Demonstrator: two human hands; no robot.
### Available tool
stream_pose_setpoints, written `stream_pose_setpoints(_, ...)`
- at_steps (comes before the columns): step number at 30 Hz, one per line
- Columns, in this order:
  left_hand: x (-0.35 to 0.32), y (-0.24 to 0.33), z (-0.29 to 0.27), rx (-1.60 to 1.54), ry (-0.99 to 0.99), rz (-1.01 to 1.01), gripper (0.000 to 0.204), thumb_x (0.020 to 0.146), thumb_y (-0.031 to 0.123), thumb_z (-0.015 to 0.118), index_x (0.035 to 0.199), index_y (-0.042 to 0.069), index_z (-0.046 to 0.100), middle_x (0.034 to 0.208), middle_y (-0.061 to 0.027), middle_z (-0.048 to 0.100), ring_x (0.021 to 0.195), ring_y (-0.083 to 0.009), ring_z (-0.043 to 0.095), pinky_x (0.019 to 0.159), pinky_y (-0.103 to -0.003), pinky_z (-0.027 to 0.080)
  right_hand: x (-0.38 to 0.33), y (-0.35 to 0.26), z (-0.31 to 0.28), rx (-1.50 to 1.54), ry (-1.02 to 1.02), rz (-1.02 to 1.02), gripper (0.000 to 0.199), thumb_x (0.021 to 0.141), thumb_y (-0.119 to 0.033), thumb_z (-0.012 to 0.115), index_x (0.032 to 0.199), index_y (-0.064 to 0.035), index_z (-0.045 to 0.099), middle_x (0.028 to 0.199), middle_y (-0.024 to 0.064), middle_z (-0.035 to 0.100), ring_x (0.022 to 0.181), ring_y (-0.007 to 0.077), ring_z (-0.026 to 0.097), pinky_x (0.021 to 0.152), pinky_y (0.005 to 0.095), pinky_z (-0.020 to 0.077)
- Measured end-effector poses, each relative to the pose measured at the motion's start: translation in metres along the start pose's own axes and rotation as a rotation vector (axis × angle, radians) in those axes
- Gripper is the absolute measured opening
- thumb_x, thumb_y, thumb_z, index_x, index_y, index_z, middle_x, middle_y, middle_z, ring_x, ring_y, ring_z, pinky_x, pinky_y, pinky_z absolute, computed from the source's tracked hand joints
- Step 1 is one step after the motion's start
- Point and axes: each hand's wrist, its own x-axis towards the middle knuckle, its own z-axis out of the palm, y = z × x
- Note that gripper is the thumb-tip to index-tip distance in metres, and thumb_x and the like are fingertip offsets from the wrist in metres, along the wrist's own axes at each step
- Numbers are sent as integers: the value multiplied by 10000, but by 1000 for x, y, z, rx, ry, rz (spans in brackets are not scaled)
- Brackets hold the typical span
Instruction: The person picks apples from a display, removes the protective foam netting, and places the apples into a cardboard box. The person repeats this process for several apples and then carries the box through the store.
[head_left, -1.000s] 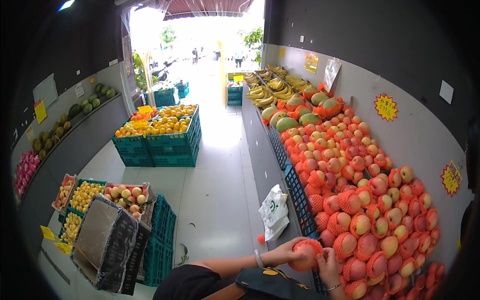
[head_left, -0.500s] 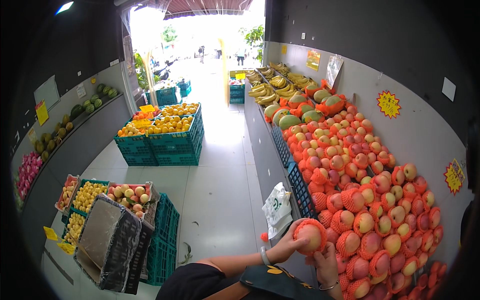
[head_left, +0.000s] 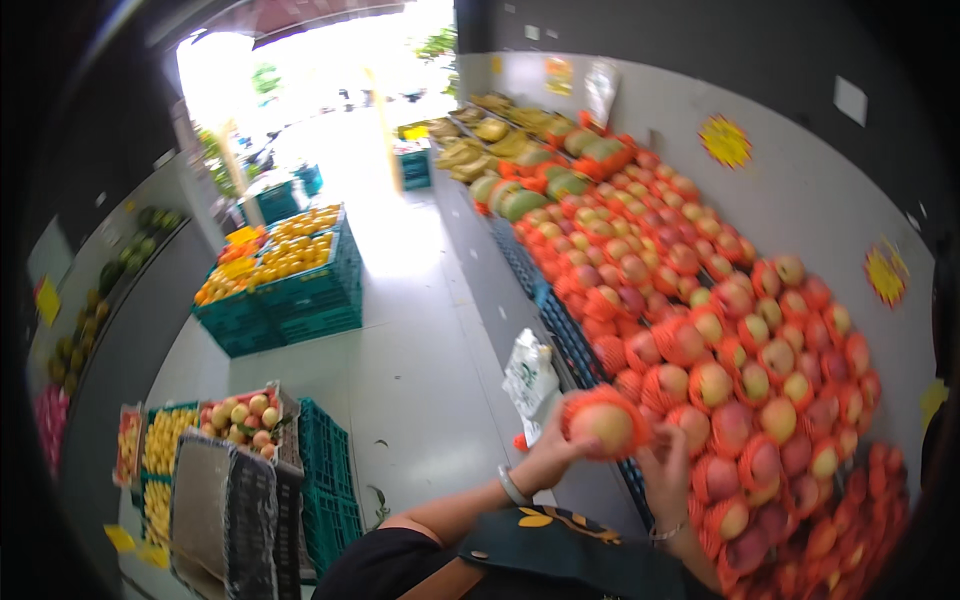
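As you look down past your dark apron (head_left: 545, 540), which has a yellow leaf print, both your forearms reach toward the right, one with a pale bangle (head_left: 513, 487) and the other with a thin bracelet (head_left: 667, 533). Your left hand (head_left: 548, 455) is closed around the near left side of an apple (head_left: 604, 428), fingers and thumb pressing on it, and holds it up in front of the fruit stand. A red foam net (head_left: 578, 403) wraps part of that apple, leaving its pale face bare toward you. Your right hand (head_left: 668, 475) is raised with bent fingers just beside the net's right edge; blur hides whether the fingertips pinch the net, so you cannot tell. Next to the apple on your right, many more apples (head_left: 755, 450), plenty of them in red nets, fill the sloping stand. A crumpled white bag (head_left: 530, 375) hangs just beyond your left hand, against the stand's side. Across the floor to your left, a black crate (head_left: 258, 520) leans on its side before peaches (head_left: 240, 415) and small yellow fruit (head_left: 172, 445). Farther off, oranges (head_left: 300, 250) top stacked teal crates (head_left: 290, 322), melons (head_left: 523, 203) and bananas (head_left: 468, 160) line the stand's far end, and a bright doorway (head_left: 330, 95) lies behind.
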Motion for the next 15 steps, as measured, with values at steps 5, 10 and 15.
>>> stream_pose_setpoints(5,8,0,11,-109,9,-34,791,713,321,735,1317,84,283,1257,-133,415,1145,-257,472,919,-408,450,12,5,1,387,-160,322,400,840,-48,566,1216,-22,430,915,64,564,765,138,584,665,267,493)
stream_pose_setpoints(10,18,-13,26,-403,-66,-156,567,884,365,523,1332,127,271,1294,-119,410,1175,-296,456,953,-470,409,12,14,-9,-465,88,-83,161,810,-66,595,880,-54,451,727,-12,442,609,78,435,541,216,384)
stream_pose_setpoints(15,27,-36,33,-433,-138,-255,559,890,363,515,1344,142,276,1309,-97,397,1184,-270,444,940,-431,414,-6,9,-18,-102,206,75,343,757,-150,712,902,-69,413,770,5,461,647,78,442,551,224,389)
